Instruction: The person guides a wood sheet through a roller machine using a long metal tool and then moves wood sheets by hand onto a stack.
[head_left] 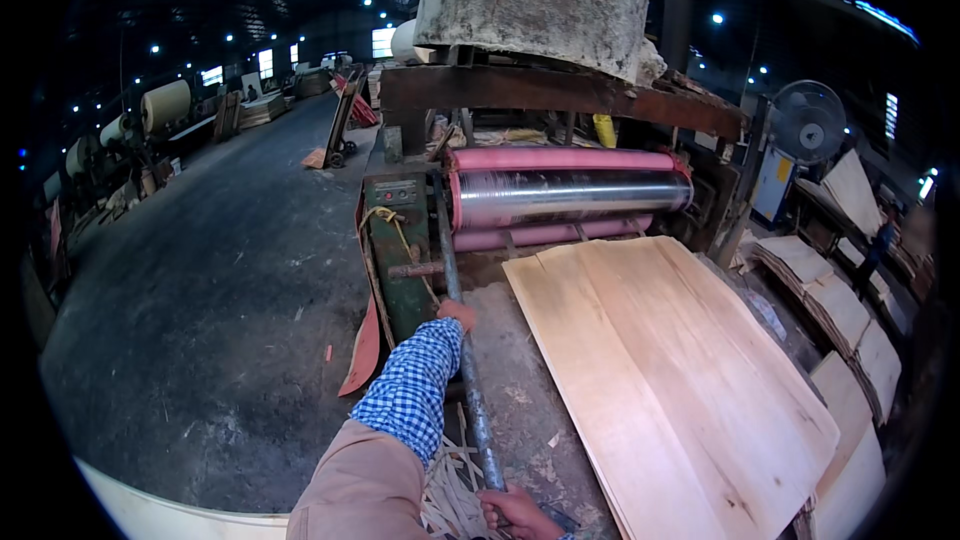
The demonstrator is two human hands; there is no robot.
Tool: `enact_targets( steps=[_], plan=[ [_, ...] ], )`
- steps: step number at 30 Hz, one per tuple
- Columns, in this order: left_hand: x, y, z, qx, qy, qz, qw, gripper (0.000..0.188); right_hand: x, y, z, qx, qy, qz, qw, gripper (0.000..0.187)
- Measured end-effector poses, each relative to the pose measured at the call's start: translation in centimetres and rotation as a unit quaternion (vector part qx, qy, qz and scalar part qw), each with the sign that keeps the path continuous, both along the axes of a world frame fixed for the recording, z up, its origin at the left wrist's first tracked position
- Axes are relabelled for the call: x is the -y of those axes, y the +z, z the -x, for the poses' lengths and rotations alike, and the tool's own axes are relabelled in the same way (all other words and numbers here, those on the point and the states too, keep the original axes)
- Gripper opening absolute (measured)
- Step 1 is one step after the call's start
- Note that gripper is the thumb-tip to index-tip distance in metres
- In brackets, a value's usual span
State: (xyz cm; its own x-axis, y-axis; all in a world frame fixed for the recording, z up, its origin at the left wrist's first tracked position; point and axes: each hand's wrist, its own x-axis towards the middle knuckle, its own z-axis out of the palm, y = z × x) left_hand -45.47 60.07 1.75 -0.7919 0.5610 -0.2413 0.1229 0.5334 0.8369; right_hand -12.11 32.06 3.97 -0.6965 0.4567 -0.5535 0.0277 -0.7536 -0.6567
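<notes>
A long grey metal pipe (471, 395) runs from beside the roller machine down toward me. My left hand (458, 316), at the end of a blue checked sleeve, is closed around its middle, close to the machine's green side housing (405, 270). My right hand (515, 512) grips the pipe's near end at the bottom of the view. Ahead, a shiny metal roller (570, 197) lies between an upper pink roller (565, 159) and a lower pink roller (550, 234). A stack of thin wood veneer sheets (680, 380) lies to the right of the pipe.
A short rusty bar (415, 269) sticks out by the housing. Veneer strips (452, 490) litter the ground near my right hand. A large stained container (535, 5) sits on a rusty beam above the rollers. More veneer piles (835, 300) and a fan (806, 122) stand at right.
</notes>
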Motion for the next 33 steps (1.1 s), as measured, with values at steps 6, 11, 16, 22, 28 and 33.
enact_targets(
  steps=[6, 11, 16, 22, 28, 33],
  plan=[
    [-0.4, -1.5, 1.7, -0.040, -0.023, 0.023, 0.999, 0.031, 0.0, -2.3, 0.2, 0.003, 0.004, 0.059, 0.998, 0.022],
    [0.0, 0.1, 0.1, -0.017, -0.034, 0.012, 0.999, 0.031, -0.2, -2.8, 0.3, 0.000, -0.023, 0.071, 0.997, 0.022],
    [1.2, 1.0, 0.3, -0.027, -0.021, 0.010, 0.999, 0.029, -0.6, -6.0, 0.7, -0.001, 0.042, 0.047, 0.998, 0.022],
    [1.4, 2.7, -0.9, -0.121, 0.008, 0.012, 0.993, 0.027, -0.2, -1.3, 1.0, 0.016, 0.044, 0.066, 0.997, 0.022],
    [2.3, 2.9, -1.2, -0.086, 0.005, 0.034, 0.996, 0.033, 0.1, -2.8, 1.0, -0.007, 0.025, 0.043, 0.999, 0.021],
    [3.1, 4.4, -2.4, -0.045, -0.013, 0.017, 0.999, 0.036, -0.5, -3.3, 0.4, 0.011, 0.035, 0.008, 0.999, 0.021]
  ],
)
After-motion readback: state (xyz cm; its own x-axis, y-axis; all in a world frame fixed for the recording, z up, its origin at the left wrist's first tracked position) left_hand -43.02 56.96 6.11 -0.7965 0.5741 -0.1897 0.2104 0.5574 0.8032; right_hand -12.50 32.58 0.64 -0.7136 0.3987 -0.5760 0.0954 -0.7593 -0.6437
